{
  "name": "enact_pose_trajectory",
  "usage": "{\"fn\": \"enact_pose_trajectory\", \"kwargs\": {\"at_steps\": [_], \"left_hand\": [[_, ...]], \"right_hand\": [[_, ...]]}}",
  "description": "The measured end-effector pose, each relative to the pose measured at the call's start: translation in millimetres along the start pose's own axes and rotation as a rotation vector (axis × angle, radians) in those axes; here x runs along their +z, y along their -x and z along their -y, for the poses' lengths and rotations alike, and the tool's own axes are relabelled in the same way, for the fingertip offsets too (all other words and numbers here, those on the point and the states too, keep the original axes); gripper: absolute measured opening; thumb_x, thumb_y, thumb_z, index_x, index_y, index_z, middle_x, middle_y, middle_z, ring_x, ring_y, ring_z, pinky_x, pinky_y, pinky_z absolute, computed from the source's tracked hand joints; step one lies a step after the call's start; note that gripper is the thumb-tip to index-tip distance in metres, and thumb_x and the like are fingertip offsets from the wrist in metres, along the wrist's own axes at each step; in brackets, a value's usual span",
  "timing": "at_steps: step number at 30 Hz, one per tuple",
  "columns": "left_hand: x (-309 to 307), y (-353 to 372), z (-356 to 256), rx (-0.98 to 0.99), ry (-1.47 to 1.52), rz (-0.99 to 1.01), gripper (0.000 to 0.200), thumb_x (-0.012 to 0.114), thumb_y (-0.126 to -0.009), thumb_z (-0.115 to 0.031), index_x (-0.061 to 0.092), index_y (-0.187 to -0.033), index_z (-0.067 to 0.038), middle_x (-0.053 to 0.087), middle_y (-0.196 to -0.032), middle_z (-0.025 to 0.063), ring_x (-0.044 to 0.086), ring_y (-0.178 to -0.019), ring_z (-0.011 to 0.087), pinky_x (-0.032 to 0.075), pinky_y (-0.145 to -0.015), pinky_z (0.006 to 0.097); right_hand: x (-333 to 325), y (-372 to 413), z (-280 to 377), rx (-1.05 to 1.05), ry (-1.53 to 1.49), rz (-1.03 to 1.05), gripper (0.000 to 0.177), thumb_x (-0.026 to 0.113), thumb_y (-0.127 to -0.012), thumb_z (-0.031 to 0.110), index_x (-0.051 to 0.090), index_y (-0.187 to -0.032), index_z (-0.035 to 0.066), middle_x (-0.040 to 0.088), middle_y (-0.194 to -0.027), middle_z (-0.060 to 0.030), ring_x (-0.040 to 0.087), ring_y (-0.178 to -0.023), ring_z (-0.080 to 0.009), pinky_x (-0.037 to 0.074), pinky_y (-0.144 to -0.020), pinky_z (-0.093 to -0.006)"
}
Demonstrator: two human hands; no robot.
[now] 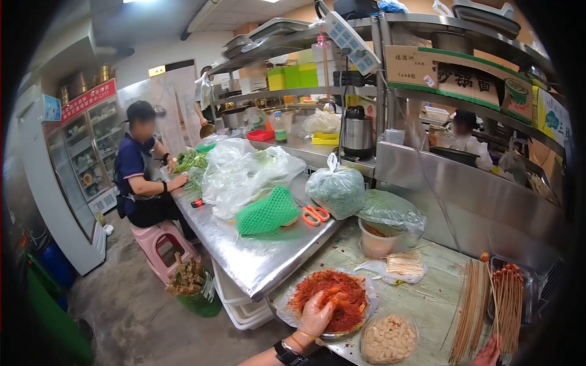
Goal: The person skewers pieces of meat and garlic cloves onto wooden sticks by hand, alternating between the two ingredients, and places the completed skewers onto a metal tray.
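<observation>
My left hand reaches into a lined bowl of red, sauce-coated food, its fingers curled in the mixture; what they hold is hidden by the sauce. At the lower right edge, my right hand is partly in view, gripping the lower part of a thin wooden skewer. Beside it lie a bundle of bare skewers and another bundle with red pieces at the tips. A clear container of pale garlic-like cloves stands right of the bowl.
A steel table bears plastic bags, green netting and orange scissors. A person sits at its far left. Behind the work surface are a tub, a bag of small sticks and a steel panel.
</observation>
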State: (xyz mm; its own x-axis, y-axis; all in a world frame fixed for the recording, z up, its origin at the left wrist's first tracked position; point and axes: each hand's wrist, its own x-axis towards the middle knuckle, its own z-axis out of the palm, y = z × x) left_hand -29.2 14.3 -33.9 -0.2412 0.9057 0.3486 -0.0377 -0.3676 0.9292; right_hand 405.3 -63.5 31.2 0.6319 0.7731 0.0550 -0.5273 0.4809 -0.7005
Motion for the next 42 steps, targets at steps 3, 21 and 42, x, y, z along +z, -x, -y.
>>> {"fn": "enact_pose_trajectory", "kwargs": {"at_steps": [3,21,42], "left_hand": [[0,1,-4,-0.019,0.027,-0.027,0.028,0.047,-0.093,-0.005,0.05,-0.119,0.004,0.061,-0.111,0.012,0.059,-0.099,0.0172,0.047,-0.088,0.0283],[19,1,-26,-0.074,0.141,-0.129,0.026,0.051,-0.094,-0.013,0.049,-0.115,0.002,0.062,-0.1,0.0122,0.061,-0.084,0.0182,0.051,-0.074,0.0294],[-2,0,-9,-0.081,-0.301,-0.092,0.026,0.047,-0.087,-0.004,0.059,-0.109,0.002,0.063,-0.106,0.0109,0.059,-0.098,0.0215,0.045,-0.088,0.0335]], "right_hand": [[4,4,6,0.021,-0.014,-0.061,0.032,0.048,-0.093,0.02,0.055,-0.111,-0.005,0.059,-0.088,-0.009,0.053,-0.073,-0.0143,0.043,-0.062,-0.0233],[-19,-111,25,-0.264,0.136,-0.186,0.031,0.042,-0.095,0.023,0.049,-0.117,0.003,0.057,-0.116,-0.017,0.057,-0.103,-0.0221,0.045,-0.084,-0.0316],[177,12,70,-1.132,0.88,0.643,0.017,0.044,-0.085,0.005,0.056,-0.095,-0.001,0.052,-0.085,-0.0099,0.046,-0.067,-0.0121,0.039,-0.066,-0.0246]]}}
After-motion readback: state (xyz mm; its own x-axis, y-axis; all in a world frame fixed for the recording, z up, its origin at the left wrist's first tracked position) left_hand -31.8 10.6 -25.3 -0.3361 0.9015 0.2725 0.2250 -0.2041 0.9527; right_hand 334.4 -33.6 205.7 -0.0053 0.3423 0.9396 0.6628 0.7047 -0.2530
